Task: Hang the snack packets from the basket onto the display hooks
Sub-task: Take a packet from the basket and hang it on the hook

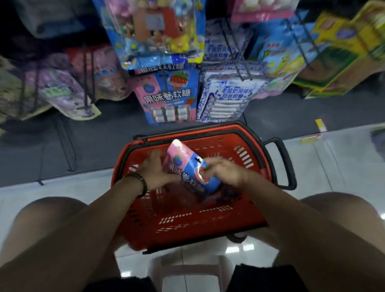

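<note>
A pink and blue snack packet is held tilted over the red basket, which stands on the floor between my knees. My left hand grips the packet's left edge, and my right hand grips its right side. Beyond the basket, matching pink and blue packets hang on a display hook. Beside them a stack of blue and white packets hangs on another hook. The basket's inside shows little else; its floor is partly hidden by my hands.
More packets hang higher up and at the left and right of the rack. The basket's black handle sticks out at the right. A dark base shelf runs under the rack. A pale stool sits under me on shiny tiles.
</note>
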A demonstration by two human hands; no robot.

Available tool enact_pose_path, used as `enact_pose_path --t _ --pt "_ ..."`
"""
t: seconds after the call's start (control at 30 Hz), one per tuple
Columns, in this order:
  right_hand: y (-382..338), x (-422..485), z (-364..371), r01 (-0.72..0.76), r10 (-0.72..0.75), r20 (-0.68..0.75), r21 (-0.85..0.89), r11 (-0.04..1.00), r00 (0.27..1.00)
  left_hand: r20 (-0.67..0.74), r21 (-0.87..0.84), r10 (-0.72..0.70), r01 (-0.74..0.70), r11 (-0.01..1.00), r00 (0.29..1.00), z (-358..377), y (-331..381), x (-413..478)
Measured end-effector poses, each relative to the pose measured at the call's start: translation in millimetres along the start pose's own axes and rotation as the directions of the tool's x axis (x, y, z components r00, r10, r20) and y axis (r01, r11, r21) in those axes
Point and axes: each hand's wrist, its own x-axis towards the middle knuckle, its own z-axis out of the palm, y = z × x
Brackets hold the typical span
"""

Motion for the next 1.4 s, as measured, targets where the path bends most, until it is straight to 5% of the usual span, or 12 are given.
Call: enact_pose_path --t 0.17,0.3,0.4,0.57,0.67,0.87,1.03,1.2,1.4 --pt "-51 -69 -13 0.125 -0.119 0.101 -0.048 0.991 0.988 0.097 -0.289 0.192 -0.157 0.944 0.977 -27 15 -49" --pt "-64 -108 -13 0.374 -0.361 -0.170 0.048 0.926 0.917 -0.042 -0.542 0.271 -0.250 0.802 0.962 -40 20 -93" --pt "-54 -134 12 0.520 -0.445 -0.330 0.188 0.833 0.833 -0.220 -0.745 0.187 -0.289 0.601 0.957 -30 32 -123" --pt "9 -147 72 0.436 -0.371 -0.294 0.199 0.878 0.881 -0.312 -0.882 -0.072 -0.260 0.392 0.947 18 33 -157" --pt "13 -145 74 0.427 -0.366 -0.288 0.188 0.885 0.885 -0.389 -0.840 -0.122 -0.298 0.452 0.913 22 36 -161" --pt "12 -140 70 0.558 -0.379 -0.528 0.230 0.798 0.760 -0.645 -0.446 -0.044 -0.329 0.832 0.763 37 29 -159" --pt "11 -137 92 0.612 -0.529 -0.459 0.041 0.790 0.713 -0.337 -0.644 0.226 -0.399 0.652 0.914 62 40 -165" --pt "22 -139 112 0.613 -0.694 -0.260 -0.332 0.717 0.671 -0.395 -0.704 0.155 -0.407 0.582 0.905 55 35 -160" --pt "8 -130 91 0.568 -0.514 -0.548 -0.085 0.819 0.660 -0.367 -0.809 -0.068 -0.282 0.516 0.928 36 30 -154"
